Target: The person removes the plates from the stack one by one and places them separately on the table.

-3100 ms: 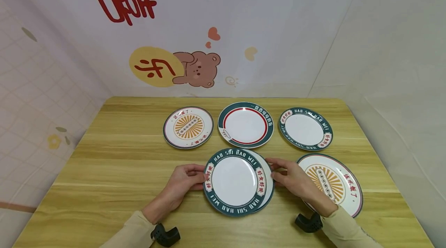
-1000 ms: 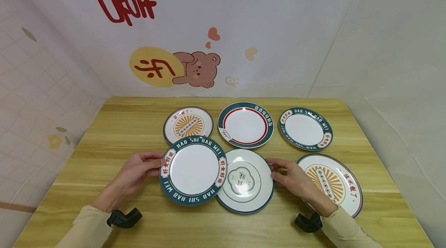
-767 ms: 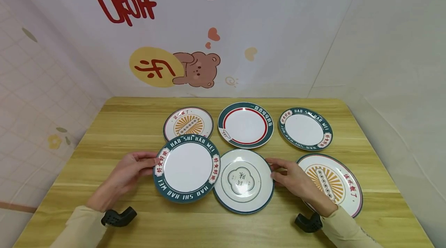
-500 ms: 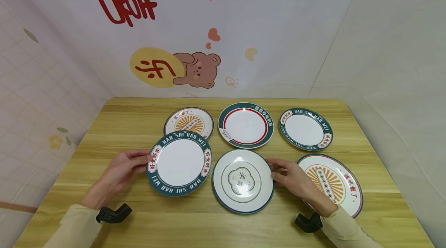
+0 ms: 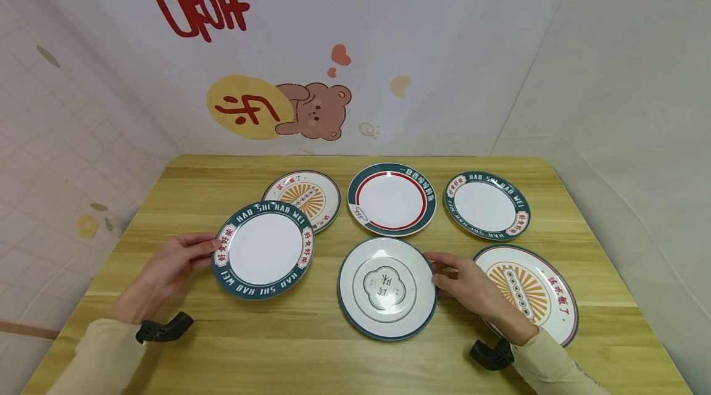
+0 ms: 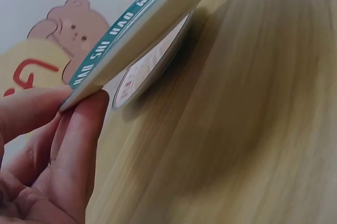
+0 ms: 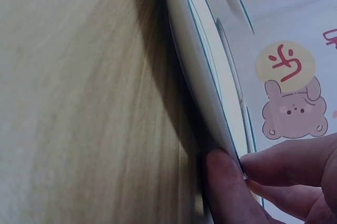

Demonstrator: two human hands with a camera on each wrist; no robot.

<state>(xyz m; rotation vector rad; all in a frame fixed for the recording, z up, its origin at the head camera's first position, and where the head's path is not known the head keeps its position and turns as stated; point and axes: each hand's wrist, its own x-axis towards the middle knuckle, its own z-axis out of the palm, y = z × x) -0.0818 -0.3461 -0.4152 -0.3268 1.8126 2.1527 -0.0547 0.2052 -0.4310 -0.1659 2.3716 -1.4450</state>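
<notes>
My left hand [image 5: 174, 262] pinches the left rim of a plate with a wide green lettered border [image 5: 263, 253]. In the left wrist view this green-bordered plate [image 6: 139, 31] is raised off the wood, its shadow falling below, with thumb above and fingers beneath the rim. In the head view it overlaps the lower left of a sunburst plate [image 5: 311, 197]. My right hand [image 5: 469, 284] pinches the right edge of a white plate with a thin blue rim and a flower-shaped emblem [image 5: 383, 321], at the middle front. The right wrist view shows fingertips on both sides of the white plate's rim [image 7: 208, 76].
Along the back of the wooden table [image 5: 266, 352] lie a plate with a red ring [image 5: 391, 197] and another green lettered plate [image 5: 489, 207]. A larger sunburst plate [image 5: 547, 287] lies at the right, partly behind my right forearm. A printed cloth backdrop [image 5: 444, 31] rises behind.
My left hand has drawn the green-bordered plate off the white one, leftward and slightly back, uncovering the white plate's emblem. The right hand has stayed in place.
</notes>
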